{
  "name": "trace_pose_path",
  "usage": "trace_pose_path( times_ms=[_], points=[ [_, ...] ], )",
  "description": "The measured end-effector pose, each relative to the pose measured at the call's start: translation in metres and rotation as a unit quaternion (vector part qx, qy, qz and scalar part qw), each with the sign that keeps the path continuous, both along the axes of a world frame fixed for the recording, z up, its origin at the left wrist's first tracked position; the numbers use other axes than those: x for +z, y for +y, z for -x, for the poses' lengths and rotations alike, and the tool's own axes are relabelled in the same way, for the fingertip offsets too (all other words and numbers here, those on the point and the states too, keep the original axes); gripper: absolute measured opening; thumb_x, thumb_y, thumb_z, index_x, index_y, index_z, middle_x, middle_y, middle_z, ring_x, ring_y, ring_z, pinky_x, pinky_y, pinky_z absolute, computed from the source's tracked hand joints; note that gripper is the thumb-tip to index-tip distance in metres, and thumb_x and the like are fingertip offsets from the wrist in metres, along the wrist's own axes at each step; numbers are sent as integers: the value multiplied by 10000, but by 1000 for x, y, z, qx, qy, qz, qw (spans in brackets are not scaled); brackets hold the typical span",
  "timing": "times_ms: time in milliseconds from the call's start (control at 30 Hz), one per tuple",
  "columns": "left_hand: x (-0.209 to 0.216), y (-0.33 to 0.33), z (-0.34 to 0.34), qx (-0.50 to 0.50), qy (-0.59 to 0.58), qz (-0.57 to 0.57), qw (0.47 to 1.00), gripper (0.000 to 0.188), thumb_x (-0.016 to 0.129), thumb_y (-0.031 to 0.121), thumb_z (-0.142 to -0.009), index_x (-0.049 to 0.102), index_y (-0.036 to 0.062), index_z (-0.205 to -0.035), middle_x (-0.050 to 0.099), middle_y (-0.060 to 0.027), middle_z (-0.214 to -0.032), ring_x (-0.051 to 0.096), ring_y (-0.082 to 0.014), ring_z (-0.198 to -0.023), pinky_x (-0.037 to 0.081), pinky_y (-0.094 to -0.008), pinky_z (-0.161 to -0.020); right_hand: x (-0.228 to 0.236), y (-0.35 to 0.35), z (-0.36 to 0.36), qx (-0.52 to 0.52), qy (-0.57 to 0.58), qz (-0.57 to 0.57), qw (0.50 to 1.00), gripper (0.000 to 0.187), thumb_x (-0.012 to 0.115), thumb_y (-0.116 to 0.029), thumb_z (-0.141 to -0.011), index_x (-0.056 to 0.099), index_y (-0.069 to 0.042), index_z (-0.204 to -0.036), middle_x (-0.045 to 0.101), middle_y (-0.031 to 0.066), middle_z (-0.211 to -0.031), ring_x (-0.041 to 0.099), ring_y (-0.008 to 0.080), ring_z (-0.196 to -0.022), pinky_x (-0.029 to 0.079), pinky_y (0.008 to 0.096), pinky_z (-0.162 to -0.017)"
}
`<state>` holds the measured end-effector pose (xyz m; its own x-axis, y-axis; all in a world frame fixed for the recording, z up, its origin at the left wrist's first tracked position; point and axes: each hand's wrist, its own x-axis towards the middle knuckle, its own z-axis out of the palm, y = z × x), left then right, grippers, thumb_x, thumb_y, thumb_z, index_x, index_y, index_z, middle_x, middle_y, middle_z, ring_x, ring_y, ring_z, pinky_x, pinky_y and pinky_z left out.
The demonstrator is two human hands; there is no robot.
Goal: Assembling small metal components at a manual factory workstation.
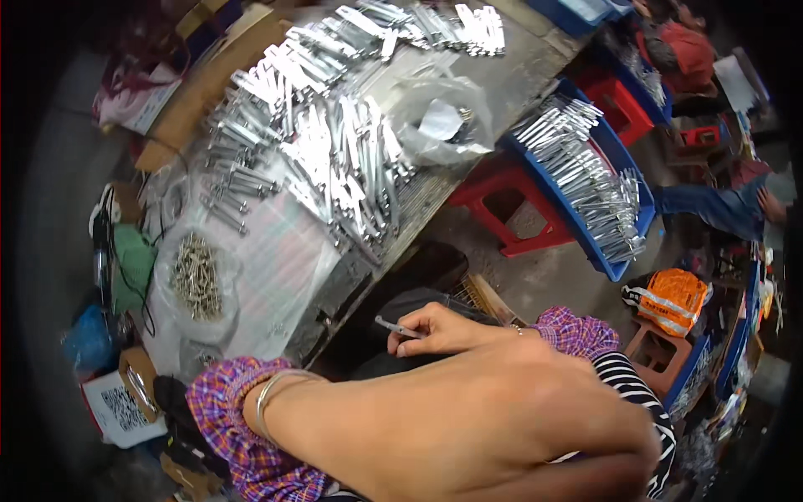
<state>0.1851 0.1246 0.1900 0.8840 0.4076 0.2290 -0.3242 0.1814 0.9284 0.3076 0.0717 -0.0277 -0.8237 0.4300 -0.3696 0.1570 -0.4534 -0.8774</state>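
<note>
My right hand [447, 329] is above my lap, beside the near edge of the workbench. Its thumb and fingers close on a slim grey metal part [400, 328] that sticks out toward the left. Large and close, my left hand [556, 406] crosses in front of my body to the lower right, a silver bangle at its wrist. The back of that hand faces up and its fingers are blurred and mostly hidden, so what it holds does not show. On the bench lies a spread pile of shiny flat-headed metal parts [343, 159].
A clear bag of small brass-coloured pieces [198, 276] lies at the bench's left. Another clear bag [443, 121] sits near the far edge. Right of the bench, a blue crate [623, 163] of similar metal parts rests by a red stool [510, 205]. Another person's leg [711, 203] is farther right.
</note>
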Motion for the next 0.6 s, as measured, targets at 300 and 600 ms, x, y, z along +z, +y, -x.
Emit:
trace_pose_path(
  times_ms=[300, 600],
  points=[
    [-22, -18, 25, 256, -61, -31, 964, 203, 667, 76, -774, 659, -101, -873, 658, -185, -783, 633, -286, -712, 519, -350, -661, -4, -4, 15, 4, 37, 35, 999, 246, 638, -175, -816, 637, 40, -934, 670, 58, -810, 523, 43, -753, 466, 281, -623],
    [-115, -78, 102, 498, 240, -82, 829, 186, 635, -33, -724, 672, -1, -904, 663, -112, -813, 631, -196, -717, 485, -276, -639, 13, 7, 12, -24, -69, 20, 997, 94, 655, -30, -788, 656, 30, -860, 615, 16, -815, 550, 69, -750, 429, 218, -671]
  ],
)
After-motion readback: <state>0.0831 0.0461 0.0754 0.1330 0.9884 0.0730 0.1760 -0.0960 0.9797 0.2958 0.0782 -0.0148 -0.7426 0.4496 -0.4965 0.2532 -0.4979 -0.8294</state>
